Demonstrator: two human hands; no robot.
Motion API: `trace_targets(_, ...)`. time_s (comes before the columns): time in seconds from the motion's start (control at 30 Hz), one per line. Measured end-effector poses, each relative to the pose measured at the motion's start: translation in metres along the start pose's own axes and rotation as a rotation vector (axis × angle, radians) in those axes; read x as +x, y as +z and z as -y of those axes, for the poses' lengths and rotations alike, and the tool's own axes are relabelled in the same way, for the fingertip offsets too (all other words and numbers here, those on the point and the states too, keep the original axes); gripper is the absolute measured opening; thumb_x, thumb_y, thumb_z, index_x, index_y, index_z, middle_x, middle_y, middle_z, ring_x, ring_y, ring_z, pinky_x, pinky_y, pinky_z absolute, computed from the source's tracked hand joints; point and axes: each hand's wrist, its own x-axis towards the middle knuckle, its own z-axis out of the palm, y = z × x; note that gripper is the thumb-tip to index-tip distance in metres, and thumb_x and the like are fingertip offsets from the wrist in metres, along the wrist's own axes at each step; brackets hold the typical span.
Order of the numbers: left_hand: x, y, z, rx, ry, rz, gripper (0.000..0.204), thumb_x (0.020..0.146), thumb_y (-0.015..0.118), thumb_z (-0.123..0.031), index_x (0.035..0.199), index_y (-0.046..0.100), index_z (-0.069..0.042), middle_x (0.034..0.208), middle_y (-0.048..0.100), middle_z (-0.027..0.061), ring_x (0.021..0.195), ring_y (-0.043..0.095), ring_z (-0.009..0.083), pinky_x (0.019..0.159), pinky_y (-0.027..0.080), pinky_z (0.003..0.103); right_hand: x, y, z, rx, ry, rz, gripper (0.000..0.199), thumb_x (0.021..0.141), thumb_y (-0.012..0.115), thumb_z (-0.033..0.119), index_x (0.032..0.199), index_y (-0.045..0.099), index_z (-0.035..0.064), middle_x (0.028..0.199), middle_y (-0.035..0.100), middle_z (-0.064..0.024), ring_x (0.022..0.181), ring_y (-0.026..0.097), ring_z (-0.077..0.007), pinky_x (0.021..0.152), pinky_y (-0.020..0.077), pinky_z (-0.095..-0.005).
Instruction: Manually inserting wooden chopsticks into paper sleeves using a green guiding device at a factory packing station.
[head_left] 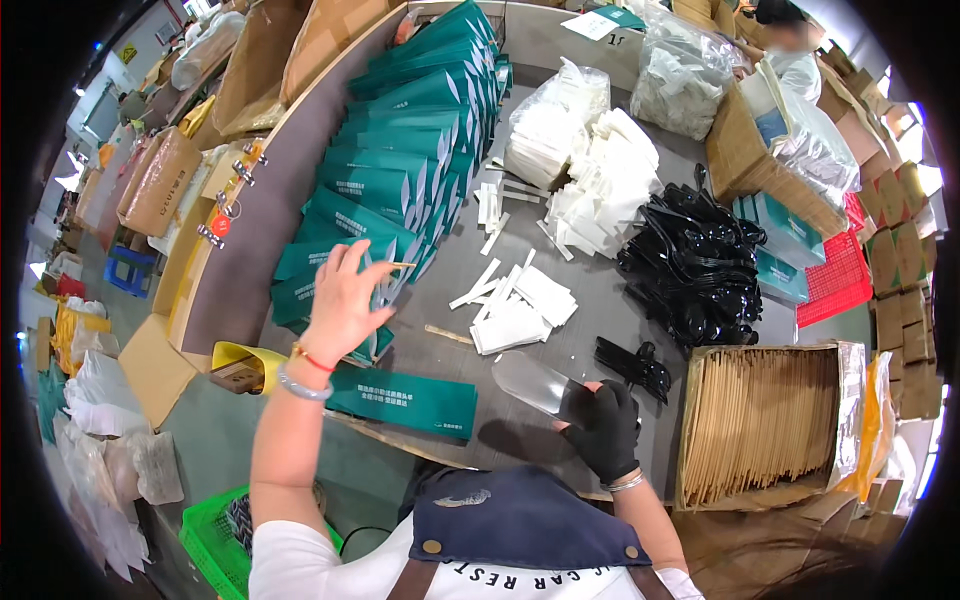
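Note:
My left hand (345, 300) reaches over the near end of a long row of green printed paper sleeves (395, 170). Its fingers and thumb are apart; a thin tan sliver shows by the index fingertip, and I cannot tell whether it is touched. A single green sleeve (405, 400) lies flat at the table's near edge, below that hand. In a black fingerless glove, my right hand (605, 430) is closed on a clear, round-ended plastic piece (528, 382), which points to the far left. Beside this hand rests a small bunch of black plastic spoons (635, 368).
White paper packets (525, 310) lie mid-table, with a larger white heap (605, 180) behind. Black spoons (690, 265) are piled at right, near a carton of wooden sticks (760, 430). A red basket (835, 280) stands beyond; a green basket (215, 540) sits below left. Another person (797, 70) is far right.

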Motion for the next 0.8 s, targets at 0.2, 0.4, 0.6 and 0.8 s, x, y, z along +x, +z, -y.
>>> trace_targets(0.2,0.019,0.088,0.012,-0.086,-0.414,-0.262,0.036,0.072,0.074,-0.015,0.106,0.063,-0.011,0.114,0.058,0.0123,0.110,0.052,0.0325,0.094,0.040,0.046,0.003,-0.003,0.011,-0.038,-0.069,-0.006,0.065,0.053,0.090,0.025,0.107,0.060,0.0087,0.101,0.058,-0.0113,0.094,0.057,-0.0319,0.080,0.0476,-0.0421)
trace_targets(0.4,0.016,0.077,-0.001,-0.162,-0.474,-0.260,0.032,0.067,0.079,-0.022,0.094,0.063,-0.015,0.118,0.054,0.0084,0.116,0.047,0.0327,0.097,0.036,0.048,-0.004,-0.002,-0.004,-0.055,-0.012,0.003,0.063,0.056,0.086,0.033,0.108,0.059,0.0091,0.100,0.059,-0.0115,0.093,0.058,-0.0333,0.081,0.0455,-0.0451)
trace_targets(0.6,0.010,0.096,0.020,-0.149,-0.563,-0.195,0.036,0.064,0.083,-0.032,0.085,0.061,-0.013,0.115,0.055,0.0073,0.114,0.048,0.0306,0.097,0.036,0.047,-0.001,-0.002,0.006,-0.078,-0.057,-0.003,0.062,0.054,0.090,0.025,0.105,0.059,0.0080,0.098,0.057,-0.0109,0.093,0.056,-0.0318,0.079,0.0476,-0.0414)
trace_targets(0.8,0.002,0.098,0.016,-0.210,-0.431,-0.362,0.016,0.075,0.073,-0.011,0.086,0.062,-0.011,0.107,0.060,0.0098,0.103,0.053,0.0334,0.089,0.044,0.045,-0.007,0.000,0.000,-0.021,-0.075,-0.003,0.061,0.056,0.089,0.026,0.106,0.059,0.0073,0.099,0.056,-0.0117,0.092,0.056,-0.0318,0.079,0.0474,-0.0415)
